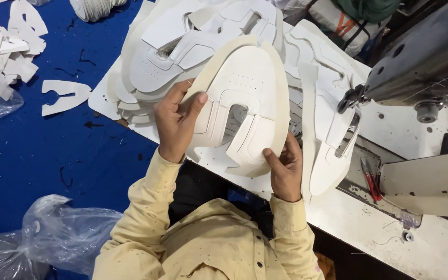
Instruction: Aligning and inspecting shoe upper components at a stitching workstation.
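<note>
I hold a white shoe upper piece (247, 98) with a cream lining edge, lifted above the sewing table. My left hand (176, 122) grips its left side, thumb pressed on the face. Its lower right corner is pinched by my right hand (286, 168). The piece has a U-shaped cut-out and small perforations near the toe. My sleeves are pale yellow.
A stack of white shoe uppers (182, 41) lies behind on the white sewing table (416, 233). A grey sewing machine (421, 67) stands at the right, red snips (372, 181) by its base. Loose white cut pieces (63, 96) and clear plastic bags (47, 233) lie on the blue floor.
</note>
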